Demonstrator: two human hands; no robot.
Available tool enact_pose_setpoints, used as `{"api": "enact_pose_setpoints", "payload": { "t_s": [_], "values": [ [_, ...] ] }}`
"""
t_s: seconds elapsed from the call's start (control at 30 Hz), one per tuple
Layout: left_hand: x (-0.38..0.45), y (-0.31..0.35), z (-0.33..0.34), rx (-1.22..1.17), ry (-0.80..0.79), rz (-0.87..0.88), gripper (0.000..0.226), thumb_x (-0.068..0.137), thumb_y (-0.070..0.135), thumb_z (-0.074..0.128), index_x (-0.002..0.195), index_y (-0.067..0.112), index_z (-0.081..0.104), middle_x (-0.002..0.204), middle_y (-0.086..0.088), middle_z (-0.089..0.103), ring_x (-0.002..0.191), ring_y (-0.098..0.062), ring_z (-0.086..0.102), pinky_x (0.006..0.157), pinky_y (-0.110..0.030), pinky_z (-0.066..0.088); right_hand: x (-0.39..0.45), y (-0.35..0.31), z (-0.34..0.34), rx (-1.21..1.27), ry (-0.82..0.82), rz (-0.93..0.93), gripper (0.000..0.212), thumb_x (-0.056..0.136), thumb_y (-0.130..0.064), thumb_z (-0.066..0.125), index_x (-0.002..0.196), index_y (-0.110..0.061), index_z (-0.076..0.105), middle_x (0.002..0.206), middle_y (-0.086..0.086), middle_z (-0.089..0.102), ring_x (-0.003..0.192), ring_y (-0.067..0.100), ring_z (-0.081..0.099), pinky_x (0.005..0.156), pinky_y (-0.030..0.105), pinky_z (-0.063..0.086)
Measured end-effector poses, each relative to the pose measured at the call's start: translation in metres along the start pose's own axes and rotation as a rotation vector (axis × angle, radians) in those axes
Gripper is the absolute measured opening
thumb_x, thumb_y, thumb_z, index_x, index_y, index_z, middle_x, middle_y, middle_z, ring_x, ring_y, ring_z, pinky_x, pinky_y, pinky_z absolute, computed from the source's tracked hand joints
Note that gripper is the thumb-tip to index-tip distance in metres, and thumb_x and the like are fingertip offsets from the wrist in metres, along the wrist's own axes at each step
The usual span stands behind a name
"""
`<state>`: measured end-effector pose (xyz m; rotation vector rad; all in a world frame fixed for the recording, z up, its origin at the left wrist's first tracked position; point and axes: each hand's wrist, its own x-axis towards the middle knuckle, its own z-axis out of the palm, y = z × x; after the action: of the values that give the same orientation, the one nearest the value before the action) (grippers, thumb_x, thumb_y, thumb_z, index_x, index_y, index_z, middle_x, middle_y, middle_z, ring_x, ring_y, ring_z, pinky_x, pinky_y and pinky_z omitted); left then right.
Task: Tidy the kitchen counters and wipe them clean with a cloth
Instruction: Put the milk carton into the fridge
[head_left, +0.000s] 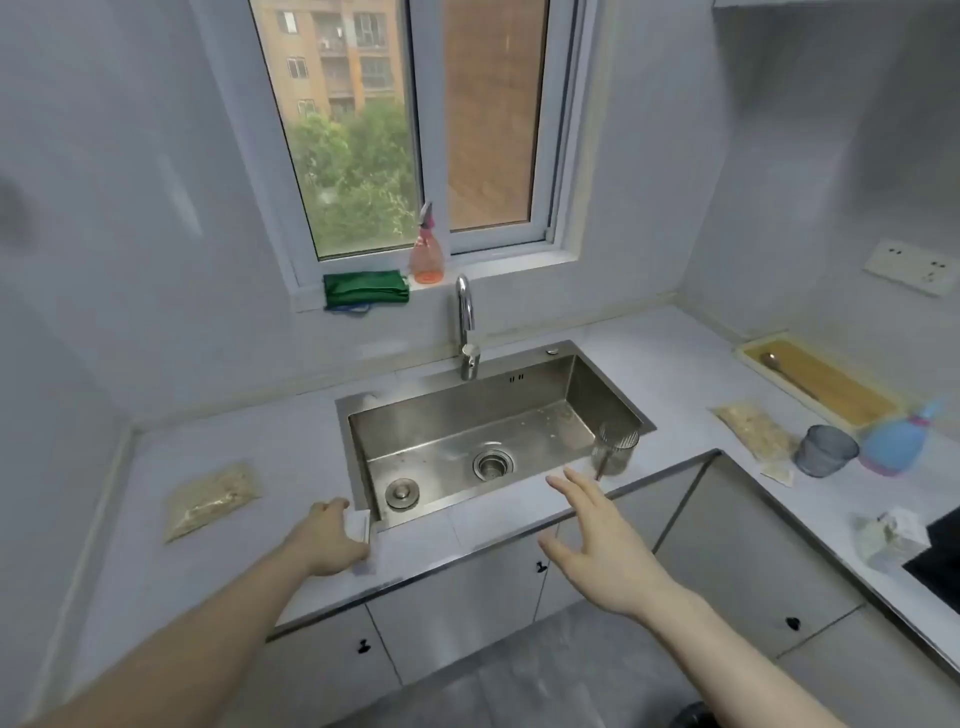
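Left hand: the left hand (332, 535) rests on the pale grey surface (291, 441) at the near left corner of the stainless steel sink (587, 395), fingers curled round a small white folded cloth (359, 525)
Right hand: the right hand (597, 540) hovers above the front edge of the surface, fingers straight and spread wide, holding nothing
Cloth: in the left hand's grip, pressed down on the surface just beside the sink rim; its far edge shows past the knuckles
Key relation: the ribbed clear glass tumbler (615, 449) stands just beyond the right hand's fingertips, up and slightly outward from them, at the sink's near right corner; its long axis is upright; the right hand is far nearer to it than the left
Beyond the left hand: a clear packet of beige grains (210, 501) lies flat, outward to that hand's left, apart from it
Beyond the right hand: a second grain packet (756, 431), a grey ribbed cup (826, 449) and a blue spray bottle (896, 441) sit well outward, past the tumbler
Judgement: the tumbler looks like the next item to clear, and a side grasp would suit it
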<state>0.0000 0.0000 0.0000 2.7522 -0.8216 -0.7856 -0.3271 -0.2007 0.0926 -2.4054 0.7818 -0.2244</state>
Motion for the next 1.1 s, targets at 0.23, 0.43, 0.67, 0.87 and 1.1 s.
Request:
{"api": "enact_pose_setpoints", "payload": {
  "t_s": [0.23,0.43,0.67,0.87,1.1],
  "values": [
    [0.045,-0.007,0.034,-0.041,-0.103,-0.113,0.080,0.078,0.045,0.070,0.144,0.016,0.035,0.128,-0.012,0.057,0.110,-0.030,0.059,0.086,-0.034,0.050,0.031,0.031,0.007,0.024,-0.048,0.059,0.069,0.095,-0.042,0.060,0.155,-0.033,0.028,0.166,-0.014,0.011,0.151,0.005,0.016,0.120,0.024,0.018],
    [0.075,-0.001,0.046,-0.004,-0.015,-0.080,0.056,0.091,0.034,0.066,0.138,0.015,0.043,0.130,-0.014,0.059,0.115,-0.030,0.060,0.089,-0.032,0.049,0.036,0.041,0.014,0.046,-0.027,0.169,0.068,0.095,-0.044,0.059,0.155,-0.036,0.027,0.166,-0.017,0.010,0.149,0.006,0.024,0.114,0.020,0.024],
    [0.088,0.034,0.023,0.107,-0.119,0.169,0.058,0.085,0.020,0.061,0.138,0.025,0.039,0.105,-0.002,0.062,0.089,-0.022,0.062,0.066,-0.030,0.048,0.033,0.047,0.031,0.087,0.036,0.337,0.065,0.095,-0.046,0.059,0.153,-0.036,0.030,0.164,-0.014,0.016,0.150,0.007,0.022,0.120,0.028,0.024],
    [0.076,0.117,-0.002,0.034,-0.135,0.569,0.068,0.076,0.032,0.070,0.134,0.044,0.036,0.122,0.014,0.061,0.109,-0.020,0.061,0.090,-0.037,0.051,0.016,0.051,0.028,0.163,0.154,0.491,0.065,0.094,-0.040,0.063,0.151,-0.031,0.035,0.160,-0.013,0.023,0.148,0.004,0.022,0.116,0.018,0.017],
    [0.050,0.253,-0.020,-0.079,-0.163,1.013,0.063,0.081,0.025,0.079,0.133,0.042,0.047,0.119,0.024,0.066,0.082,0.002,0.062,0.074,-0.016,0.044,-0.035,0.060,-0.022,0.157,0.433,0.661,0.061,0.096,-0.035,0.063,0.151,-0.028,0.037,0.153,-0.016,0.030,0.140,-0.006,0.023,0.109,0.013,0.016]
  ]
}}
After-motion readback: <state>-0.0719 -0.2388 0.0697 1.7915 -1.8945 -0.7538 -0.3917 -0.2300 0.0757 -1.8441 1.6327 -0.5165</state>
